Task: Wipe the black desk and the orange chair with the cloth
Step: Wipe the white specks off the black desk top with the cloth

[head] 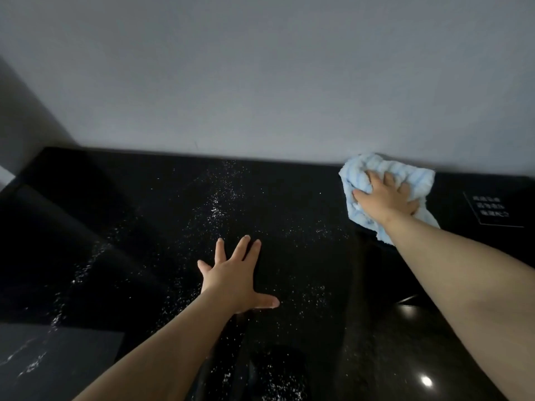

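White specks dot glossy black desk against grey wall.

The black desk lies open between the left hand, flat at its middle, and the right hand on the cloth at the back right. The grey wall closes the far edge; a label lies flat beside the cloth.

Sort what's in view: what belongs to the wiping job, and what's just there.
Job: cloth, right hand gripping it, left hand flat on the desk, white specks.
Just there: wall, label on the desk.
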